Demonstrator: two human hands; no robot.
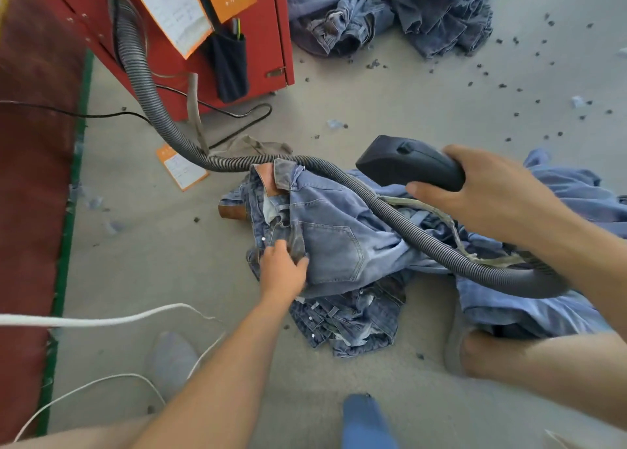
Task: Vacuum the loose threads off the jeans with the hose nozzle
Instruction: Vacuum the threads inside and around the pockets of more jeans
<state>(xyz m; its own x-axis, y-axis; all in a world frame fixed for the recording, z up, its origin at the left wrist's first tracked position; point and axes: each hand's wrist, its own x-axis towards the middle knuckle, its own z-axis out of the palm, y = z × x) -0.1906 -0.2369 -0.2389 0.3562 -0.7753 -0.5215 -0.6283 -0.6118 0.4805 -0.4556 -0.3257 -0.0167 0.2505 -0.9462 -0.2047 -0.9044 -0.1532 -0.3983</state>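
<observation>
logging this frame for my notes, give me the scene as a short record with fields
left hand: grips the jeans near the waistband
right hand: holds the nozzle, raised off the denim
hose: runs from the red cabinet across the jeans
floor: scattered dark scraps
behind: denim pile

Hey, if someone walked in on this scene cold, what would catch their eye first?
Probably the right hand gripping a black nozzle above light blue jeans on the floor, with its ribbed grey hose snaking back to a red cabinet at upper left. The left hand grips the jeans near the waistband. Next, another denim pile at the top, with dark scraps scattered nearby.
</observation>
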